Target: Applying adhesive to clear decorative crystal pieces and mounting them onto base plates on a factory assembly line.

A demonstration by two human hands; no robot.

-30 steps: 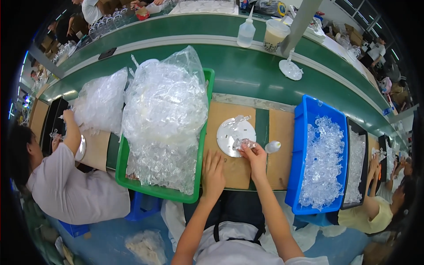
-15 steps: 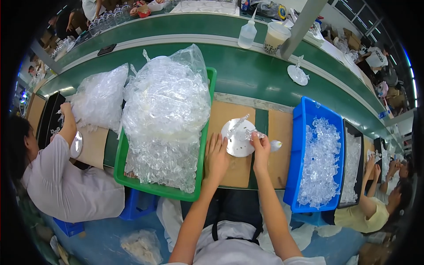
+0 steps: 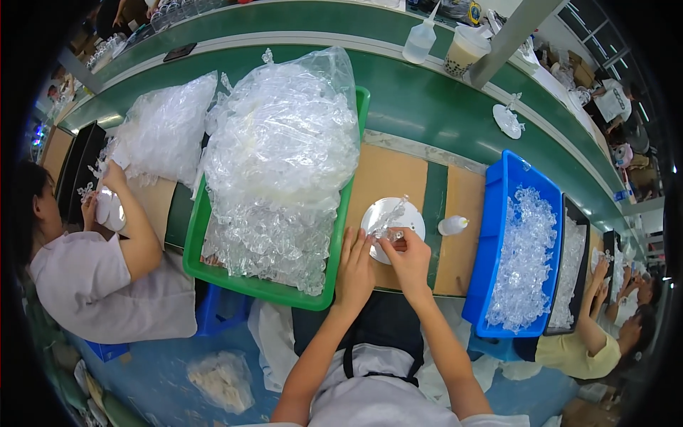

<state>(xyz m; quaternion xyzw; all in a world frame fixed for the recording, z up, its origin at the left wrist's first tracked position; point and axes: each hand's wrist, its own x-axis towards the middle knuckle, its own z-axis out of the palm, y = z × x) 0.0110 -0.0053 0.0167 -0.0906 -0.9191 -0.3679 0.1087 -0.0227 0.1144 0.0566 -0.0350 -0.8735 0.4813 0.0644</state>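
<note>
A round white disc with small holes lies on brown cardboard in front of me, and a clear plastic rod-like piece stands on it at a tilt. My right hand pinches a small clear plastic piece over the near part of the disc. At the disc's left edge lies my left hand, its fingers stretched out beside the green tray; its thumb is hard to make out. Just right of the disc, a small white bottle lies on its side.
Left stands a green tray with a large bag of clear plastic parts. A blue bin of clear pieces is right. Behind are a squeeze bottle, a drink cup and another disc. Co-workers sit either side.
My right hand has moved left and nearer to me with the clear piece, closer to my left hand. The small bottle is no longer covered by my right hand. The view has shifted a little.
</note>
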